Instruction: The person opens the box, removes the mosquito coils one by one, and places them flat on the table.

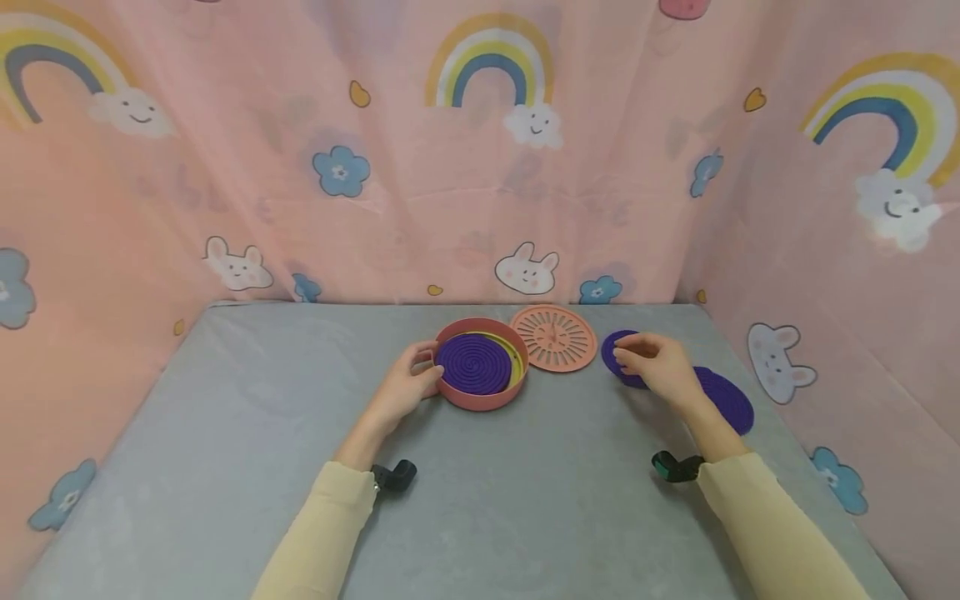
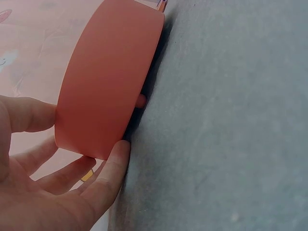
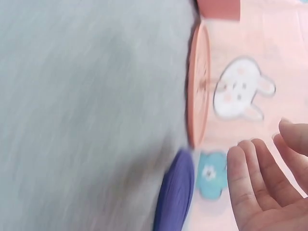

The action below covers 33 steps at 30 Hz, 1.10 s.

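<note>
The left hand (image 1: 406,387) rested against the left side of the pink bowl (image 1: 480,398) on the grey bench (image 1: 225,433), its fingers (image 2: 29,115) spread and straight along the wall. A purple round mat (image 1: 472,363) lay inside the bowl. Just right of the bowl lay a pink lid (image 1: 553,337) with slots. The right hand (image 1: 660,367) hovered over 1 purple mat (image 1: 615,354), fingers loosely curled. Another purple mat (image 1: 727,398) lay beside it.

Both arms reach forward, left hand (image 1: 405,385) fingers relaxed and spread, right hand (image 1: 660,367) loosely curved, palm down.
</note>
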Motion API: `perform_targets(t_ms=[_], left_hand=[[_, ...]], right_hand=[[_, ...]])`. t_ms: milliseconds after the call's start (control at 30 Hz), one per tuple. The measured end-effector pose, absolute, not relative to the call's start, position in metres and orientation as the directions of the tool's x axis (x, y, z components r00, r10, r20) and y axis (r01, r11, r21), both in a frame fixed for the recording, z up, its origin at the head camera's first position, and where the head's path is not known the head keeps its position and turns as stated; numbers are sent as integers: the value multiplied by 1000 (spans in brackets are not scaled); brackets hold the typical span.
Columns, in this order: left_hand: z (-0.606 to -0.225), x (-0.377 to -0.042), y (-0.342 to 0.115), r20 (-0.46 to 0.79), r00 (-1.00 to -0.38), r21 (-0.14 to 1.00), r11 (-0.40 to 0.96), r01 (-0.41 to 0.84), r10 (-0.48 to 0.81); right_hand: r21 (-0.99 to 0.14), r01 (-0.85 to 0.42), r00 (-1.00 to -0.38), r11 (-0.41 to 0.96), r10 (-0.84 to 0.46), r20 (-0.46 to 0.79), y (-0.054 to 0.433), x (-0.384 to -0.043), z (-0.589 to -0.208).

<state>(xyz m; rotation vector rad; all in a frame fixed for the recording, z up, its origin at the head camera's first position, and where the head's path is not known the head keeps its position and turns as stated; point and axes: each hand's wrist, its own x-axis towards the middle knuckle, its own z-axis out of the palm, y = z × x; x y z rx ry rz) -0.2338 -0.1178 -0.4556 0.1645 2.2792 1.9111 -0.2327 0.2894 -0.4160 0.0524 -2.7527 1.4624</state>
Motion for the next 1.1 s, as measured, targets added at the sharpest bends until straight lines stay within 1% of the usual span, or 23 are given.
perform_targets(t_ms=[300,600,833,933,1100], left_hand=[[-455,-235,-117,-56,-980,984,178,-21,191],[-454,-233,-117,-66,-982,982,184,-32,179],[-454,-233,-117,-73,-982,983,180,-41,175],[-454,-232,-116,-72,-982,984,176,-41,174],[-454,-233,-116,-70,-982,985,171,-40,173]], right_hand=[[-835,-81,-995,544,-88,39,242,-247,-412],[-858,-159,-983,489,-157,92,202,-259,-408],[-799,-236,-970,554,-182,161,167,-263,-405],[-796,-240,-967,556,-206,148,154,-265,-403],[-764,-243,-961,598,-255,106,137,-271,-402]])
